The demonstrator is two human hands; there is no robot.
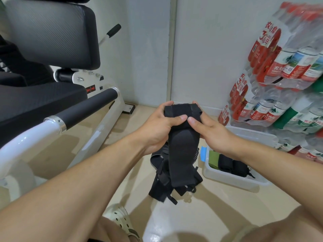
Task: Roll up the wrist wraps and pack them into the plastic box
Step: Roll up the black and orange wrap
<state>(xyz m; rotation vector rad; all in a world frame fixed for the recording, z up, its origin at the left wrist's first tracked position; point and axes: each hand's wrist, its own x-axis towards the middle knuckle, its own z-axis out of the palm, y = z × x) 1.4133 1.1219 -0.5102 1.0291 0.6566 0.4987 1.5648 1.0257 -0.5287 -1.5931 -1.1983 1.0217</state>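
A black wrist wrap (183,151) hangs in front of me, its top end folded over. My left hand (157,126) grips that top end from the left, thumb pressed on its front. My right hand (211,130) grips it from the right, thumb beside the left thumb. Under the hanging wrap, more black wraps (162,184) lie heaped on the floor. The clear plastic box (225,177) stands on the floor at the right. It holds a green roll (214,158) and two black rolled wraps (232,165).
A white exercise machine with a black padded seat (49,32) and a black-gripped handle (83,110) fills the left. Shrink-wrapped packs of water bottles (288,75) are stacked against the right wall. My foot in a pale clog (120,220) is at the bottom.
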